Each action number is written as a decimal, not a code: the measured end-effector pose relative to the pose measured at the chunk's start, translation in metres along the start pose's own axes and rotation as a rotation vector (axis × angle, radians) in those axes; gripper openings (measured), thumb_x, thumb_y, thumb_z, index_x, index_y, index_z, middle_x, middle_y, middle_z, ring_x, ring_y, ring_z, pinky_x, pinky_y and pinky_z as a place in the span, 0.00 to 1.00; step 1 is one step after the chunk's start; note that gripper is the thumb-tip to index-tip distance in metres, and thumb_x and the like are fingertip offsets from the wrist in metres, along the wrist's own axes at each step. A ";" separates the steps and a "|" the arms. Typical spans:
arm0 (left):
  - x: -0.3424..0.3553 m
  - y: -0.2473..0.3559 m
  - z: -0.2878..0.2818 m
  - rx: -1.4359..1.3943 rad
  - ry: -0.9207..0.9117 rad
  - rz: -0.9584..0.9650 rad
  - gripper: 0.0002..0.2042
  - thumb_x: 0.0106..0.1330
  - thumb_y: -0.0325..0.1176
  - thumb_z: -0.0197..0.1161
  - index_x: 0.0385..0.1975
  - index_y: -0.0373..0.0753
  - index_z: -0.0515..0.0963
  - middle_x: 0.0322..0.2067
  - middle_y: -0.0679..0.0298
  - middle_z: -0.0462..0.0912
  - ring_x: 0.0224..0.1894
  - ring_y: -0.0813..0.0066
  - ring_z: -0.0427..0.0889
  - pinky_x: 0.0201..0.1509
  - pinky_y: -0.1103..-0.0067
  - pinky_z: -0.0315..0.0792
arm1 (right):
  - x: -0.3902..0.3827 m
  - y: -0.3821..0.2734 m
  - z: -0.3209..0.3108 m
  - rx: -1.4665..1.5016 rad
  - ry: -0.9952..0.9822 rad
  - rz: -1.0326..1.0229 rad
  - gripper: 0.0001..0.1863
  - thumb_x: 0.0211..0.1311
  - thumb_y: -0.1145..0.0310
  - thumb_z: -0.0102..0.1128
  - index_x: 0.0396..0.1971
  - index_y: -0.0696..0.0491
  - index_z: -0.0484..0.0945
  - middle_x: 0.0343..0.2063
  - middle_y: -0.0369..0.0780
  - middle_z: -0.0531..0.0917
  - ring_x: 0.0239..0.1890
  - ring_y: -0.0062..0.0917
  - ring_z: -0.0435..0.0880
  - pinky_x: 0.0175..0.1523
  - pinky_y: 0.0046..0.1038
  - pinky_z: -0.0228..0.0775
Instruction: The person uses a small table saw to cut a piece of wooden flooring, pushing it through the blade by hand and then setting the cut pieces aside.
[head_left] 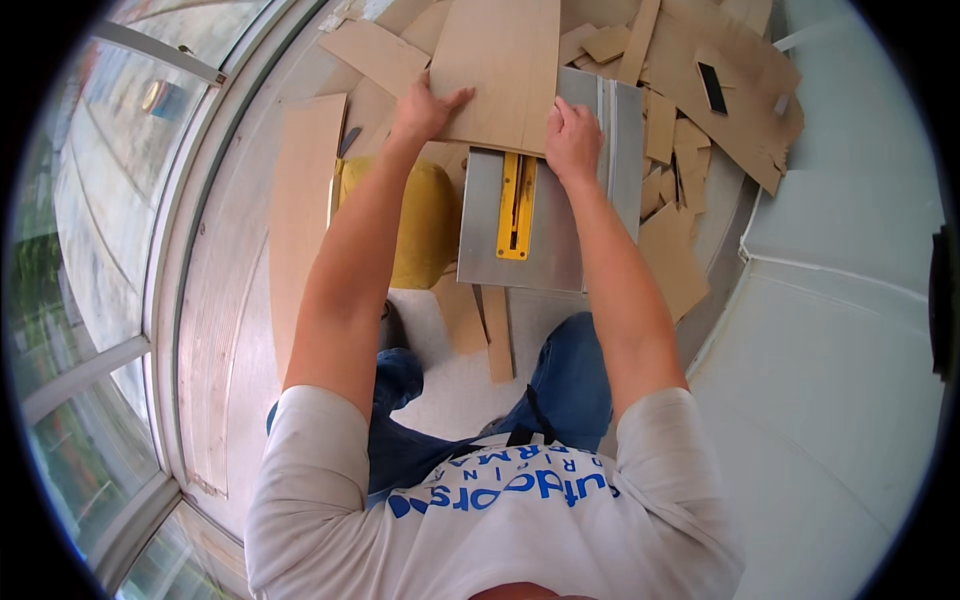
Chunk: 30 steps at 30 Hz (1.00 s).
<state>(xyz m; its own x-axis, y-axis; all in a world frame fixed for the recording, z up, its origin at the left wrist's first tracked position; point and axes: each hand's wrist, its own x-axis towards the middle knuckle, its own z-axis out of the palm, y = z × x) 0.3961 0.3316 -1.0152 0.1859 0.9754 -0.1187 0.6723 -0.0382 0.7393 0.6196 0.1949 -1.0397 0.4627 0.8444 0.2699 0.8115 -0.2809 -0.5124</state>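
A pale plywood board (pixel 495 55) lies across the far part of a metal table saw top (pixel 610 220), which has a yellow slotted insert (pixel 515 215) nearer me. My left hand (pixel 428 112) grips the board at its left edge, thumb lying on top. At the board's near right corner my right hand (pixel 570 135) has its fingers curled on the edge, beside the saw's metal rail. A rounded mustard-yellow object (pixel 410 230) sits left of the saw, partly behind my left forearm.
Plywood offcuts (pixel 680 150) pile up at the far right, more strips (pixel 497 335) lie below the saw, and a long board (pixel 305 150) is at the left. Glazed frames (pixel 150 345) line the left side; a pale wall (pixel 830 380) bounds the right. My knees flank the floor below.
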 end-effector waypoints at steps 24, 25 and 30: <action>-0.008 -0.004 0.003 0.040 -0.001 0.028 0.45 0.53 0.65 0.76 0.58 0.28 0.78 0.50 0.45 0.87 0.53 0.53 0.87 0.58 0.65 0.78 | 0.001 0.016 0.008 0.004 0.047 -0.053 0.19 0.72 0.57 0.52 0.55 0.44 0.85 0.49 0.39 0.83 0.57 0.39 0.79 0.63 0.47 0.66; -0.008 -0.004 0.003 0.024 -0.008 0.027 0.45 0.53 0.65 0.76 0.58 0.28 0.78 0.49 0.45 0.87 0.52 0.53 0.87 0.58 0.65 0.78 | 0.000 0.018 0.009 0.003 0.046 -0.059 0.19 0.72 0.57 0.52 0.55 0.44 0.85 0.49 0.39 0.83 0.57 0.39 0.78 0.64 0.47 0.66; -0.015 -0.004 0.000 -0.003 -0.006 0.014 0.44 0.53 0.63 0.76 0.59 0.29 0.78 0.50 0.46 0.87 0.53 0.54 0.87 0.58 0.65 0.79 | -0.001 0.013 0.006 -0.009 -0.002 -0.045 0.19 0.72 0.57 0.53 0.55 0.44 0.85 0.50 0.39 0.83 0.58 0.39 0.77 0.64 0.46 0.66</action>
<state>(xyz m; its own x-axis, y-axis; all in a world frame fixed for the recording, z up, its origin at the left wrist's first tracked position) 0.3911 0.3170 -1.0165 0.1995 0.9734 -0.1126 0.6677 -0.0509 0.7426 0.6273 0.1926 -1.0513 0.4249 0.8574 0.2904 0.8347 -0.2469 -0.4923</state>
